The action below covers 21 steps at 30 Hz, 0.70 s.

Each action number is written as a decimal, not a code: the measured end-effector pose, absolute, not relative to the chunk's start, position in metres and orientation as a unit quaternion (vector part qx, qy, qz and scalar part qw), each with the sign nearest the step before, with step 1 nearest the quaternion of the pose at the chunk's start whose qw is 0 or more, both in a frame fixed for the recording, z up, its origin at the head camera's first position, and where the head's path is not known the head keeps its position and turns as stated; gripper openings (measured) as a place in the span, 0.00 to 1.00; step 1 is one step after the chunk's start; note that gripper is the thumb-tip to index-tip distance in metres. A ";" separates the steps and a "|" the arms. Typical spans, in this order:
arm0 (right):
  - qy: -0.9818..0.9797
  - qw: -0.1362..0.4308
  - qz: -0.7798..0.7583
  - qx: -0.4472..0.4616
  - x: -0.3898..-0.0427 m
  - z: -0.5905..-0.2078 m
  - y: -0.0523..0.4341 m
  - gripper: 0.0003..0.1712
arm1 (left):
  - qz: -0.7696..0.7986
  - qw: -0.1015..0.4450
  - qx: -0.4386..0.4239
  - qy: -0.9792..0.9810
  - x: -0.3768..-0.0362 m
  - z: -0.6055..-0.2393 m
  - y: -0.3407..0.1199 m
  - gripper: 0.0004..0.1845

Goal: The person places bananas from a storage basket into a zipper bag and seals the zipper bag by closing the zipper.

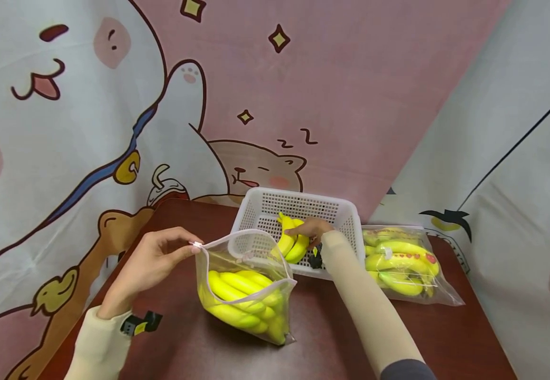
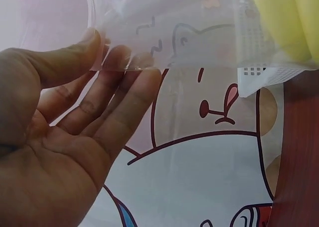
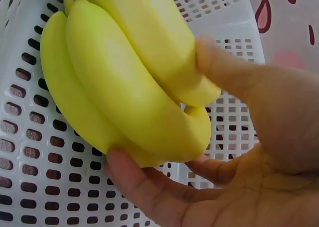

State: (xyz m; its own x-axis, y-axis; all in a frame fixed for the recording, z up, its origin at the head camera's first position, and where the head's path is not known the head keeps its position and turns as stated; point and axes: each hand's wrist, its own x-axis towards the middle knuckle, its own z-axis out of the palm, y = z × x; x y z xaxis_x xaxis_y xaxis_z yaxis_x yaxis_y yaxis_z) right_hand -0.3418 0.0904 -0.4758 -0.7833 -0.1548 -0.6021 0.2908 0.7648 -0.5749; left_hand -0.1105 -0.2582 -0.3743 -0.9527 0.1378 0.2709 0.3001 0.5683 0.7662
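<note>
My left hand (image 1: 148, 261) pinches the upper left edge of a clear zip bag (image 1: 243, 253) between thumb and fingers. The bag's mouth gapes, and a pile of yellow bananas (image 1: 241, 290) fills its lower part. In the left wrist view the thumb (image 2: 70, 60) lies against the clear film. Inside a white basket (image 1: 350, 211), my right hand (image 1: 314, 228) grips a small bunch of bananas (image 1: 286, 237). The right wrist view shows its thumb on one side of the bunch (image 3: 119, 82) and fingers curled round the other.
A second clear bag (image 1: 400, 264), holding bananas and printed with red hearts, lies right of the basket. Everything stands on a dark red-brown table (image 1: 175, 338). A cartoon-printed cloth (image 1: 341, 95) hangs behind the table and along its sides.
</note>
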 end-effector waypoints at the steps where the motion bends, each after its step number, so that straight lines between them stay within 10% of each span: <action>1: 0.875 0.329 -0.353 0.044 -0.342 -0.476 0.091 0.44 | -0.448 0.091 -0.124 -0.881 -0.110 -0.375 -0.258 0.06; 11: 0.848 0.330 -0.407 0.080 -0.346 -0.475 0.097 0.28 | -0.448 0.098 -0.123 -0.880 -0.108 -0.376 -0.260 0.06; 21: 0.871 0.285 -0.392 0.087 -0.348 -0.475 0.100 0.42 | -0.454 0.098 -0.124 -0.877 -0.107 -0.376 -0.259 0.04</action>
State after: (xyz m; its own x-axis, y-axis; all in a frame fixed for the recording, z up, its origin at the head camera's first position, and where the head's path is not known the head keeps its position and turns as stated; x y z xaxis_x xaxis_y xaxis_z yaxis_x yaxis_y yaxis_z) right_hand -0.3478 0.1003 -0.4749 -0.8230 -0.0721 -0.5635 0.3737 0.6785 -0.6325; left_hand -0.1070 -0.2589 -0.3762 -0.9502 0.1291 0.2838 0.3062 0.5577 0.7715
